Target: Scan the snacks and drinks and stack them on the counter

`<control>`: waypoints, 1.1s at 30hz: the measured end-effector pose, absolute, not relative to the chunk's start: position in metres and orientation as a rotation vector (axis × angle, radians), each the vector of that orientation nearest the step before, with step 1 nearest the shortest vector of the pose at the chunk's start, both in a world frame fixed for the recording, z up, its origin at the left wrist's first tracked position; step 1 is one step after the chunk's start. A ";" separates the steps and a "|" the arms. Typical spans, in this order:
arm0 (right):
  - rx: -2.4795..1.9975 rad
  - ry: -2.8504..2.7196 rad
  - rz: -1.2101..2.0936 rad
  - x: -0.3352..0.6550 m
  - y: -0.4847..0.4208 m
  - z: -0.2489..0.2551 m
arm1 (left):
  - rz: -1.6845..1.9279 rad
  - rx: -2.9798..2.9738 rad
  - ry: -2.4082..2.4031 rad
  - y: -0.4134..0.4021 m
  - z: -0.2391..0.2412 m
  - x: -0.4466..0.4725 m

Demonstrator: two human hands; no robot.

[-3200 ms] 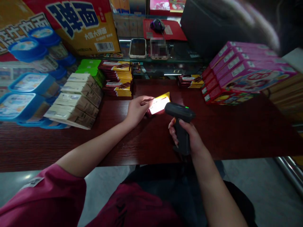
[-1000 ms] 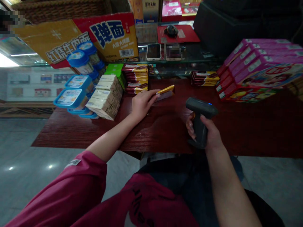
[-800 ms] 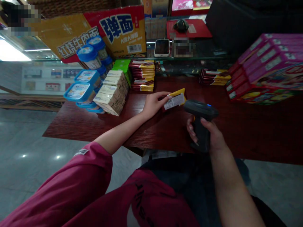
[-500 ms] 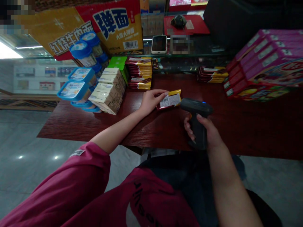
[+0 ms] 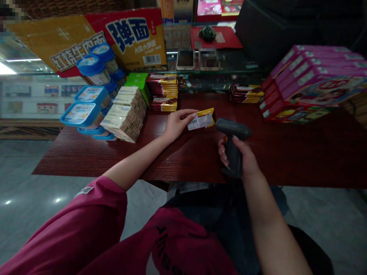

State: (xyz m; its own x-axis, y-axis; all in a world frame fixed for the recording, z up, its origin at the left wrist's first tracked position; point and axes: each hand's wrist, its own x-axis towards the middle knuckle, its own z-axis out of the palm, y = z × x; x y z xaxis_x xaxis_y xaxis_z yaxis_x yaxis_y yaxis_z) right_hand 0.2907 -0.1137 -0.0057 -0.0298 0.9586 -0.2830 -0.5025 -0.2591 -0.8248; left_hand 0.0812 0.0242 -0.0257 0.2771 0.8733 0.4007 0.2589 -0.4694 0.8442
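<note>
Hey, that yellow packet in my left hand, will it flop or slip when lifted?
Probably stiff: the yellow packet looks flat though the left hand grips only one end. Likely light, since fingertips alone hold it. Its glossy wrapper might be slightly slippery.

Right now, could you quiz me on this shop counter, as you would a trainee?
1. True or false: the right hand grips the scanner.
2. The packet is held by: A) the left hand B) the right hand C) neither.
3. Fill in: the pink boxes are stacked on the person's ___ side.

Key: 1 true; 2 A; 3 right.
</note>
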 end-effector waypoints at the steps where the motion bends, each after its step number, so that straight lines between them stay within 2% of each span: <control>1: -1.002 -0.592 1.541 0.291 -0.112 -0.006 | 1.227 1.900 1.002 0.025 -0.024 0.083; 11: -0.879 -0.411 1.248 0.296 -0.108 -0.010 | 1.655 2.226 0.998 0.077 0.004 0.187; 15: -0.894 -0.369 1.212 0.296 -0.109 -0.009 | 1.558 2.458 0.957 0.106 -0.004 0.240; 19: -0.878 -0.325 1.193 0.299 -0.108 -0.009 | 1.309 2.635 0.879 0.127 -0.020 0.271; 29: -0.796 -0.246 1.269 0.308 -0.105 -0.011 | 0.963 2.810 0.794 0.144 -0.027 0.284; 33: -0.808 -0.272 1.277 0.310 -0.105 -0.012 | 0.946 2.847 0.841 0.129 -0.021 0.279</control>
State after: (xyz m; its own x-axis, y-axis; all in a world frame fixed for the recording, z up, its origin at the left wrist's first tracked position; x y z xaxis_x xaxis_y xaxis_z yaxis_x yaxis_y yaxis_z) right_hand 0.3097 -0.1053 -0.0125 0.3027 0.9211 -0.2448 -0.7410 0.0659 -0.6682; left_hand 0.2787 0.1295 -0.0207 0.6701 0.5008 0.5479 0.4852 -0.8541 0.1872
